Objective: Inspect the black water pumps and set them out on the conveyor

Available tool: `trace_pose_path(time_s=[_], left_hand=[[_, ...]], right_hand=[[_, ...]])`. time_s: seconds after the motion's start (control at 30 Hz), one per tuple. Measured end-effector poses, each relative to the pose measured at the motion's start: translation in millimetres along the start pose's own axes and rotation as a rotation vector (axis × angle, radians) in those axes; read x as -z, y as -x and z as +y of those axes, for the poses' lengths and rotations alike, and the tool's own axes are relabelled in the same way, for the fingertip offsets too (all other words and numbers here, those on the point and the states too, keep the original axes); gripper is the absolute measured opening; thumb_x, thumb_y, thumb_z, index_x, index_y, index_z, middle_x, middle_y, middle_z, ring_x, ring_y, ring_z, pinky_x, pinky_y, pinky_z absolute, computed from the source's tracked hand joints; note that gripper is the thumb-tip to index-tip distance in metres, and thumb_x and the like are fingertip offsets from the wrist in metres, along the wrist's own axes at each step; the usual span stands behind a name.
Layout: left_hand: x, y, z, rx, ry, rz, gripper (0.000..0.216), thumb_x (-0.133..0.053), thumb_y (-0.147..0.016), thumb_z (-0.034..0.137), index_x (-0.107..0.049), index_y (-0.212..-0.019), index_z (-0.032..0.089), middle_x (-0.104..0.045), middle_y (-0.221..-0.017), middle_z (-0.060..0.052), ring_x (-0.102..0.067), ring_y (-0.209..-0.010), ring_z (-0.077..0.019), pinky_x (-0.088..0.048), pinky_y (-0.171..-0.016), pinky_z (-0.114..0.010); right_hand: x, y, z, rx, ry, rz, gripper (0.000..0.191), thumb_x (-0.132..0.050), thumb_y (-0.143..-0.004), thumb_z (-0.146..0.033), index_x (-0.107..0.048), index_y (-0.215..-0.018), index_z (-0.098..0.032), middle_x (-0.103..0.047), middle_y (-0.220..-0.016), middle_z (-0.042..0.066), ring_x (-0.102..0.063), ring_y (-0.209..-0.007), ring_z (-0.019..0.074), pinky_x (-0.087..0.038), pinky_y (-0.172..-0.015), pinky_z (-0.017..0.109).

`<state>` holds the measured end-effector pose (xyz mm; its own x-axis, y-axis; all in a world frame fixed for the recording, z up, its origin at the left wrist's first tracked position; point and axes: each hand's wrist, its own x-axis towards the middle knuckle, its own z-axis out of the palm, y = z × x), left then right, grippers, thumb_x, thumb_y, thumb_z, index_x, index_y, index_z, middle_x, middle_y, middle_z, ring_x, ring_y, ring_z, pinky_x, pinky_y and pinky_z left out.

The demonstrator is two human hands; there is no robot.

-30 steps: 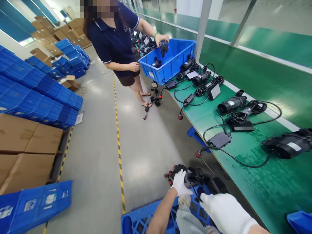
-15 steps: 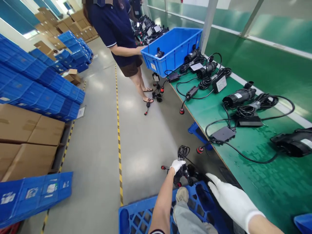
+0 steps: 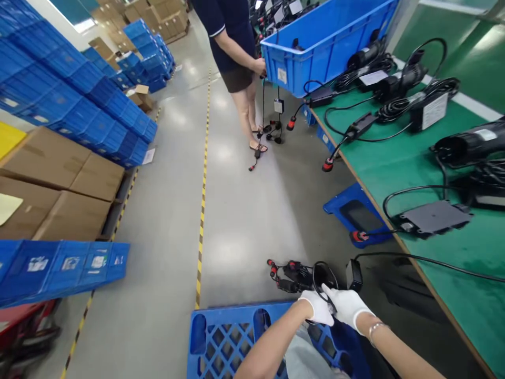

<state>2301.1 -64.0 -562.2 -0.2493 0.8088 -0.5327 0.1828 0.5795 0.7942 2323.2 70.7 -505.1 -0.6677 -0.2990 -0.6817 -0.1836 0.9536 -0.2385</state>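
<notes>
While a co-worker [image 3: 236, 39] in a dark shirt stands beside a blue plastic bin [image 3: 315, 71], the person's gloved left hand [image 3: 317, 307] and gloved right hand [image 3: 347, 307] meet over a blue pallet [image 3: 221, 314], both grasping a black cable coil [image 3: 324, 273]. The coil sits just beyond the fingers, low beside the green workbench [image 3: 369, 171], near red connectors [image 3: 273, 270].

left hand [image 3: 317, 307], right hand [image 3: 347, 306] white-gloved; black cable [image 3: 314, 279]; blue pallet [image 3: 226, 316]; green tabletop [image 3: 381, 173]; yellow-black striped tape [image 3: 202, 210]
</notes>
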Motion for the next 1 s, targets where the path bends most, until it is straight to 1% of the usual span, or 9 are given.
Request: trace_pose_path(time_s=[0.13, 0.23, 0.3, 0.4, 0.5, 0.57, 0.73, 0.9, 1.0], left_hand=[[-12.8, 5.1, -55.2, 0.035, 0.121, 0.059, 0.044, -0.062, -0.085, 0.038, -0.069, -0.126, 0.024, -0.076, -0.119, -0.003, -0.072, -0.108, -0.0249, -0.058, -0.095, -0.034], [-23.8, 9.9, -104.8, 0.114, 0.162, 0.199, 0.052, -0.035, -0.098, 0.028, -0.055, -0.145, 0.019, -0.067, -0.138, -0.006, -0.062, -0.128, -0.02, -0.051, -0.108, -0.033], [-31.9, 6.2, -132.3, 0.184, 0.145, 0.27, 0.058, -0.042, -0.095, 0.029, -0.047, -0.151, 0.015, -0.055, -0.152, -0.013, -0.05, -0.142, -0.0255, -0.042, -0.118, -0.043], [-43.4, -11.6, -153.8, 0.214, 0.1, 0.269, 0.073, -0.071, -0.076, 0.03, -0.052, -0.145, 0.016, -0.051, -0.155, -0.018, -0.045, -0.145, -0.0351, -0.033, -0.123, -0.053], [-51.7, -28.9, -151.9, 0.207, 0.068, 0.261, 0.056, -0.075, -0.071, 0.026, -0.065, -0.125, 0.018, -0.064, -0.139, -0.018, -0.054, -0.137, -0.0364, -0.035, -0.121, -0.053], [-55.0, -29.0, -143.2, 0.217, 0.073, 0.282, 0.039, -0.071, -0.075, 0.029, -0.067, -0.113, 0.02, -0.069, -0.127, -0.016, -0.061, -0.127, -0.0357, -0.043, -0.114, -0.051], [-56.5, 11.7, -115.1, 0.289, 0.202, 0.426, 0.04, -0.071, -0.074, 0.041, -0.065, -0.108, 0.022, -0.067, -0.124, -0.013, -0.067, -0.113, -0.0378, -0.051, -0.101, -0.05], [-55.4, 44.2, -96.0, 0.357, 0.479, 0.576, 0.037, -0.078, -0.068, 0.039, -0.066, -0.099, 0.023, -0.073, -0.11, -0.006, -0.068, -0.108, -0.0324, -0.052, -0.099, -0.045], [-54.9, 43.4, -98.8, 0.389, 0.74, 0.664, 0.039, -0.077, -0.076, 0.042, -0.064, -0.107, 0.021, -0.074, -0.106, -0.006, -0.07, -0.101, -0.0235, -0.055, -0.092, -0.035]], right_hand=[[-19.2, -25.1, -0.4, 0.028, 0.031, -0.014, 0.032, -0.064, -0.074, -0.006, -0.077, -0.102, -0.015, -0.079, -0.096, 0.017, -0.077, -0.092, 0.0361, -0.055, -0.078, 0.038], [-32.1, -24.9, 9.2, 0.032, 0.023, 0.015, 0.027, -0.06, -0.081, -0.01, -0.076, -0.1, -0.019, -0.079, -0.094, 0.012, -0.077, -0.089, 0.0323, -0.051, -0.075, 0.034], [-38.4, -18.3, 19.1, 0.011, 0.017, 0.03, 0.023, -0.059, -0.083, -0.015, -0.075, -0.099, -0.022, -0.079, -0.093, 0.01, -0.077, -0.086, 0.0315, -0.049, -0.073, 0.033], [-45.5, -2.6, 29.5, -0.032, 0.017, 0.055, 0.021, -0.056, -0.087, -0.02, -0.074, -0.097, -0.024, -0.079, -0.09, 0.006, -0.076, -0.081, 0.029, -0.047, -0.07, 0.032], [-53.8, 13.6, 32.7, -0.047, -0.019, 0.076, 0.018, -0.055, -0.085, -0.02, -0.071, -0.089, -0.026, -0.077, -0.086, 0.002, -0.075, -0.077, 0.0258, -0.046, -0.069, 0.031], [-59.0, 21.5, 36.2, -0.145, -0.084, 0.086, 0.015, -0.056, -0.086, -0.027, -0.071, -0.09, -0.028, -0.077, -0.087, 0.002, -0.075, -0.08, 0.0278, -0.047, -0.071, 0.032], [-57.4, 26.0, 59.5, -0.444, -0.362, -0.095, 0.03, -0.055, -0.087, -0.052, -0.07, -0.1, -0.03, -0.079, -0.088, 0.003, -0.074, -0.084, 0.0321, -0.05, -0.074, 0.037], [-44.4, 13.9, 73.1, -0.393, -0.494, -0.074, 0.044, -0.048, -0.09, -0.052, -0.07, -0.116, -0.025, -0.08, -0.106, 0.004, -0.074, -0.103, 0.0255, -0.052, -0.09, 0.03], [-40.8, 6.3, 67.1, -0.325, -0.406, -0.072, 0.039, -0.052, -0.088, -0.049, -0.072, -0.111, -0.024, -0.08, -0.1, 0.006, -0.075, -0.095, 0.0282, -0.053, -0.081, 0.032]])
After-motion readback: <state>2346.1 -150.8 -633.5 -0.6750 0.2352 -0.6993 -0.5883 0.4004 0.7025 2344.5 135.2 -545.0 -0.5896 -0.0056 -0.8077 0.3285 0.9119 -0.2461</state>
